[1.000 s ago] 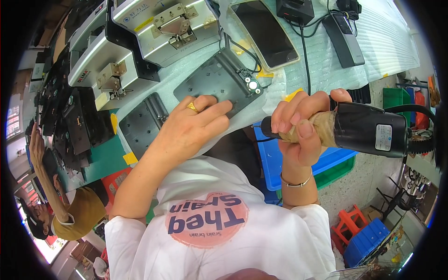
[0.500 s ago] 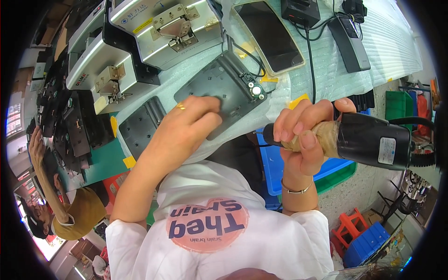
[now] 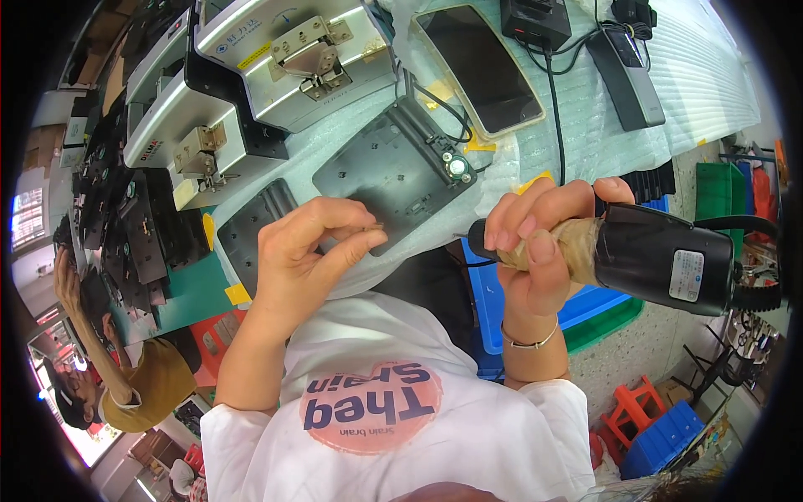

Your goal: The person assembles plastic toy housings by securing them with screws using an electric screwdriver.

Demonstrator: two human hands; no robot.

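Note:
My right hand (image 3: 539, 243) grips a black electric screwdriver (image 3: 640, 251) around its tan tape wrapping, with the bit end turned left and a cable at its rear. My left hand (image 3: 314, 255) is closed in a pinch above the near edge of a black plastic housing (image 3: 376, 171). Something tiny shows at those fingertips, too small to name. The housing lies flat on white foam sheet, with a round silvery part (image 3: 457, 167) at its right corner. Partly behind my left hand lies a second black housing (image 3: 255, 230).
Metal fixtures with hinged latches (image 3: 314, 63) stand at the back left. A phone (image 3: 481, 71), a black adapter (image 3: 535, 21) with cables and a dark grey device (image 3: 627, 79) lie to the right. Below the table edge are blue trays (image 3: 493, 305). A co-worker (image 3: 146, 385) works at far left.
My left hand has lifted off the housing and drawn back toward me, its thumb and finger now pinched. The screwdriver has tilted slightly, its rear end lower.

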